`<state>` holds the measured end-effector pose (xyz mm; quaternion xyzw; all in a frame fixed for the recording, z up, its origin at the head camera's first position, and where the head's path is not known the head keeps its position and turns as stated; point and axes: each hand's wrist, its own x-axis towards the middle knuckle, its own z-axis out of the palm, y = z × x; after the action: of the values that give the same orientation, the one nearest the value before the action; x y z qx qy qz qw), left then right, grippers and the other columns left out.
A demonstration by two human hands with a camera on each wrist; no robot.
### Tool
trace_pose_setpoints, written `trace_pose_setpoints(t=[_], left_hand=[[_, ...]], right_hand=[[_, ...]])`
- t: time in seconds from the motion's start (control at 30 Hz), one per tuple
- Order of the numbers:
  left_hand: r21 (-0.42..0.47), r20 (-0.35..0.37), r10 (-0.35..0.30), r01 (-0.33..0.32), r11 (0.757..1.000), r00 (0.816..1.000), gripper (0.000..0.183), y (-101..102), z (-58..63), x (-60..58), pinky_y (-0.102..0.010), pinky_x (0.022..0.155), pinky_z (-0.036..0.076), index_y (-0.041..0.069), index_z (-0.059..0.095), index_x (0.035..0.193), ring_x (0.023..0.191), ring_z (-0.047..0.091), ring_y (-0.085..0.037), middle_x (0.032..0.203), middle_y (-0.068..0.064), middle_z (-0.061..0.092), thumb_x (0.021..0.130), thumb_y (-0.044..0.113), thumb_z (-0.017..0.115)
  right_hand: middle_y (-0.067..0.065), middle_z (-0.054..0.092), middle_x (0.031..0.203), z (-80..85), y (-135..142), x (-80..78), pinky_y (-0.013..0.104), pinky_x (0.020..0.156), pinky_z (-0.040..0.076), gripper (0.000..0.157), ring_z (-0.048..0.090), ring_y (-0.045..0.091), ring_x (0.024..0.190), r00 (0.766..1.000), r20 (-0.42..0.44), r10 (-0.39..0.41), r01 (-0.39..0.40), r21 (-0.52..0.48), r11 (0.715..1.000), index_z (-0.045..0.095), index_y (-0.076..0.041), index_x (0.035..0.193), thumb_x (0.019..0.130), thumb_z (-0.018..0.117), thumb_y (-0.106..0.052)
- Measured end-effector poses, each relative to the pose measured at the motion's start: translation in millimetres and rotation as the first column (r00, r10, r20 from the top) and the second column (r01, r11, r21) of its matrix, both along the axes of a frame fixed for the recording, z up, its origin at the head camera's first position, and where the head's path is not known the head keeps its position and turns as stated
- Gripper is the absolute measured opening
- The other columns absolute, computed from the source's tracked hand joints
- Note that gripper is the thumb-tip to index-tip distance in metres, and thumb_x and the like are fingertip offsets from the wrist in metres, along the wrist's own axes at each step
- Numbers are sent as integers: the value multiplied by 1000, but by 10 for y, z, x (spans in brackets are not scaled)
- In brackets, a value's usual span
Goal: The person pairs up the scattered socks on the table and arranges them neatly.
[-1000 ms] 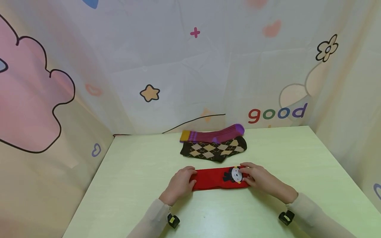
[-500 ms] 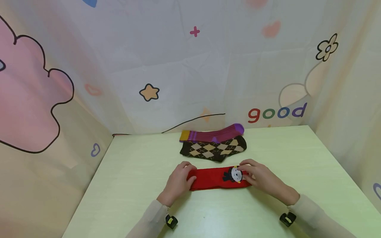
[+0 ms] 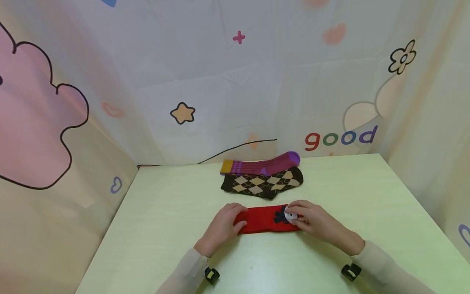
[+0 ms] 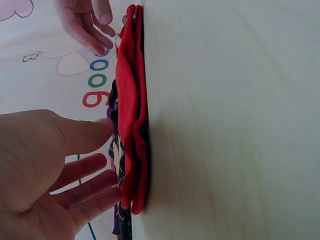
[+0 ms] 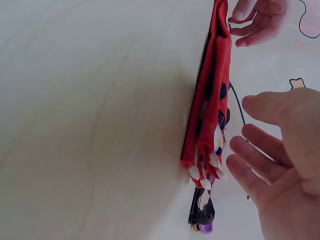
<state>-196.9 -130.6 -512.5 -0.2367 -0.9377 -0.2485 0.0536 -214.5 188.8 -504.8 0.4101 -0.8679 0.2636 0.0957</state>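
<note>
A red sock (image 3: 258,220) with a black-and-white cartoon figure lies flat on the table (image 3: 176,204). The wrist views show it as two stacked layers, perhaps a pair. At its left end my left hand (image 3: 222,224) has loosely bent fingers; its fingertips (image 4: 117,194) are at the sock's top surface, and I cannot tell if they touch. My right hand (image 3: 323,224) hovers over the other end, covering part of the figure in the head view. In the right wrist view a gap shows between this hand's relaxed fingers (image 5: 239,167) and the fabric.
Behind the red sock lies a dark argyle sock (image 3: 257,185). A purple striped sock (image 3: 253,167) with a yellow cuff lies beyond, against the argyle one. Printed cloth (image 3: 220,81) hangs at the table's back and sides.
The left hand moved slightly left, then back right. The right hand has shifted a little left, covering more of the cartoon figure. The rear socks stay in place.
</note>
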Motion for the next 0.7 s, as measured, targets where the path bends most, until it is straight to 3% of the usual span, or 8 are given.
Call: trace_pose_setpoints(t=[0.23, 0.5, 0.7], left_hand=[[-42, 37, -60, 62, 997, 998, 36, 10, 1, 0, -37, 105, 50, 11, 70, 126, 119, 61, -21, 128, -3, 69, 92, 20, 80], [-99, 69, -101, 108, 989, 992, 34, 13, 12, 8, -35, 105, 49, 11, 72, 123, 117, 60, -21, 124, -2, 71, 91, 20, 81], [-112, 67, -122, 129, 985, 990, 30, 14, -6, 11, -34, 105, 49, 9, 73, 119, 116, 59, -22, 122, -3, 70, 91, 18, 81]], right_hand=[[11, 71, 120, -46, 4, -4, 44, 89, 59, 32, 67, 29, 111, 998, 1, 59, -59, 53, 997, 75, -5, 115, 85, 82, -1], [11, 69, 124, -49, 40, 30, 48, 96, 55, 30, 63, 30, 117, 995, 96, 27, -44, 178, 983, 76, -7, 116, 88, 81, -10], [11, 68, 126, -62, 61, 38, 48, 97, 55, 30, 62, 30, 119, 994, 101, 29, -50, 210, 976, 77, -7, 118, 88, 80, -4]])
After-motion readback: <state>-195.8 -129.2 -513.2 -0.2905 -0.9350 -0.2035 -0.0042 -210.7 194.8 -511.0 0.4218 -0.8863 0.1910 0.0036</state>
